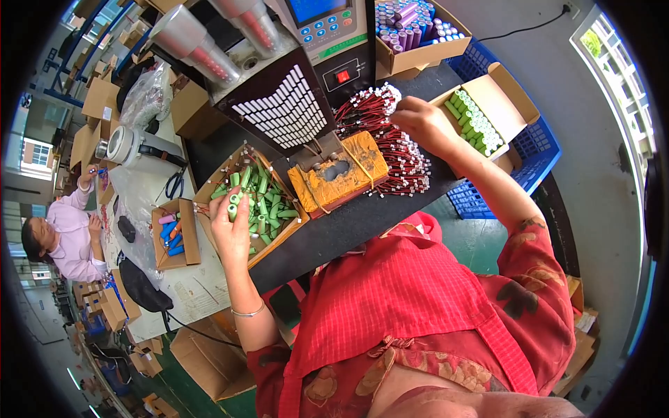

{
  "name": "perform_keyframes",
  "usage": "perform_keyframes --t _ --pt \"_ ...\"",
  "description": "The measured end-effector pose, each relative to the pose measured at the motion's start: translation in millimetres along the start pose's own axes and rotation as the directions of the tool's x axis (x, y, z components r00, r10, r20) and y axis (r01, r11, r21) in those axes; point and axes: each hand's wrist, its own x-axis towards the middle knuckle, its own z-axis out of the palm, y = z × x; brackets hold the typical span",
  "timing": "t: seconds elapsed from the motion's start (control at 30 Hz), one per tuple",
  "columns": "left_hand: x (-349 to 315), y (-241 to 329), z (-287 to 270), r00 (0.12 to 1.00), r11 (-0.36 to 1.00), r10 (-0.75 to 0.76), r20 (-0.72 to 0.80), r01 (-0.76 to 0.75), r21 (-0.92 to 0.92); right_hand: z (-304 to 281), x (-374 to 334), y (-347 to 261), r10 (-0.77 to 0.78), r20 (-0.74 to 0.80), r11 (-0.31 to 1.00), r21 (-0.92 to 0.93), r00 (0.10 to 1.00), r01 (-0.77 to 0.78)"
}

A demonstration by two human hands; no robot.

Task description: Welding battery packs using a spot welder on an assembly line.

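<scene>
My left hand (232, 233) is closed around a green battery cell (233, 209), above a cardboard box (301, 221) of green cells with wire leads. At the far side of the bench, my right hand (426, 125) has its fingers pinched together at the edge of a pile of red and black wire leads (408, 164) with white connectors. Whatever sits in that pinch is too small to make out. Between the hands stands a worn yellow block (362, 157) with rubber bands around it, under the spot welder's electrodes (315, 148).
The spot welder (334, 42) rises behind the block. On the right, a box of green cells (481, 125) rests on a blue crate (543, 153); purple and blue cells (411, 28) fill another box. A small box (182, 258) and a co-worker (66, 230) are at left.
</scene>
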Motion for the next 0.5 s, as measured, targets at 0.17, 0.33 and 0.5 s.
perform_keyframes --t 0.17,0.33,0.5 --pt "-20.0 31.7 39.1 0.965 0.803 -0.082 0.25 0.213 -0.557 -21.9 -13.3 -39.5 0.684 -0.086 0.423 0.856 0.725 -0.298" --pt "-37.6 64.0 82.8 0.888 0.463 -0.068 0.456 0.433 -0.774 -16.5 -27.7 -68.2 0.697 0.117 -0.023 0.99 0.708 -0.141" --pt "-43.5 78.3 99.5 0.877 0.339 -0.051 0.477 0.465 -0.818 -3.1 -26.8 -86.3 0.646 0.159 -0.056 0.985 0.746 -0.161"
